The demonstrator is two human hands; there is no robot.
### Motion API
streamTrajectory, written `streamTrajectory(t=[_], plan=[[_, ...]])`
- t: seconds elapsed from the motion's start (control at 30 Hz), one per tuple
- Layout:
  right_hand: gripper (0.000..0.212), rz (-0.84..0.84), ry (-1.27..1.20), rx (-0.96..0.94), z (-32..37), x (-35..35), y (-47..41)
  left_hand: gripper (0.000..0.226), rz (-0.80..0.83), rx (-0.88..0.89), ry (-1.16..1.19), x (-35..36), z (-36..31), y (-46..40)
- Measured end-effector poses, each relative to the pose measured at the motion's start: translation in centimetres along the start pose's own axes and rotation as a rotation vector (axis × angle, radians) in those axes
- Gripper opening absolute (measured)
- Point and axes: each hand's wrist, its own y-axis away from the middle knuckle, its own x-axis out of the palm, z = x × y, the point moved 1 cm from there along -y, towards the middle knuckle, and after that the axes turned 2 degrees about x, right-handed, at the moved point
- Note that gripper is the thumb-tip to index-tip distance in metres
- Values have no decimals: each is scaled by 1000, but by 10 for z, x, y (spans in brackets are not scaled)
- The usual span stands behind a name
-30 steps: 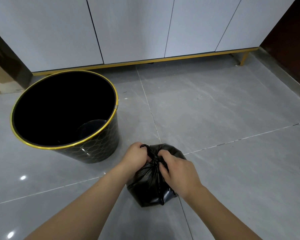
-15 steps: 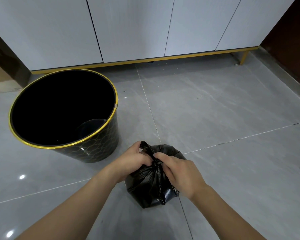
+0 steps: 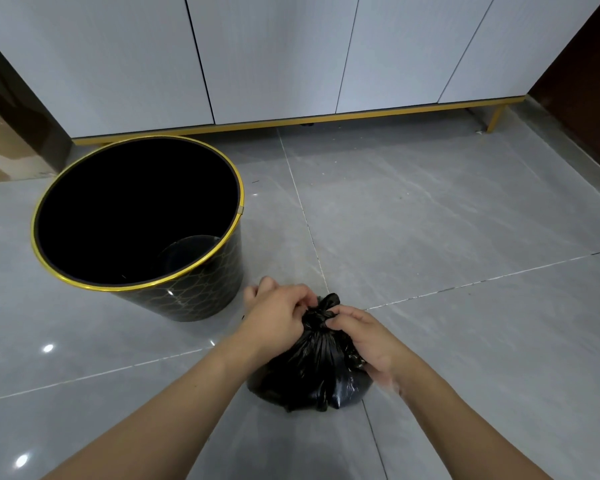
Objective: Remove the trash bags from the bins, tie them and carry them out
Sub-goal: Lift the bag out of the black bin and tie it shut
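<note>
**Black trash bag pinched at its knot beside the bin**

Head view: A small black trash bag (image 3: 312, 372) is seen resting on the grey tiled floor (image 3: 447, 237), at the lower middle of the picture, over a grout line. Its neck is gathered into a twisted knot (image 3: 321, 313) at the top, and the plastic is drawn into tight pleats below it.

The left hand (image 3: 278, 318) is held at the left side of the knot, with its fingers curled in and its fingertips pinching the gathered plastic. The right hand (image 3: 368, 341) is placed against the right side of the bag, its thumb and forefinger pinching the knot from the other side while the remaining fingers are curled round the upper body of the bag. Both bare forearms are seen reaching in from the bottom edge.

A round black bin (image 3: 136, 216) with a gold rim and a faint gold pattern is stood upright on the floor just to the left of the bag, near it but apart. No liner is seen in it.

Behind, white cabinet doors (image 3: 274, 53) with a gold base strip (image 3: 326, 116) are set along the wall.
</note>
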Motion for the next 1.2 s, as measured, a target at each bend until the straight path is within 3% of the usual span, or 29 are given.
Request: streamTrajectory(t=[0.13, 0.2, 0.5, 0.63, 0.8, 0.87, 1.0, 1.2], plan=[[24, 179, -119, 111, 4, 1, 5, 23, -9, 27, -23, 5, -1, -1], [27, 187, -125, 141, 5, -1, 5, 19, -6, -13, -19, 7, 0, -1], [12, -285, 438, -161, -10, -6, -9, 23, -25, 0, -49, 12, 10, 3], [18, -343, 665, -270, -11, -8, -8, 22, -29, -7, -39, 12, 9, 3], [11, -341, 842, -403, -8, -10, -9, 27, -32, 24, -24, 12, 5, 1], [4, -320, 783, -349, -8, -10, -11, 33, -23, 26, -45, 12, 5, 0], [27, -182, 545, -175, -6, -11, -14, 45, -34, 57, -44, 12, 5, 2], [17, -114, 483, -211, -6, -13, -12, 41, 43, 89, -194, 16, 8, -3]])
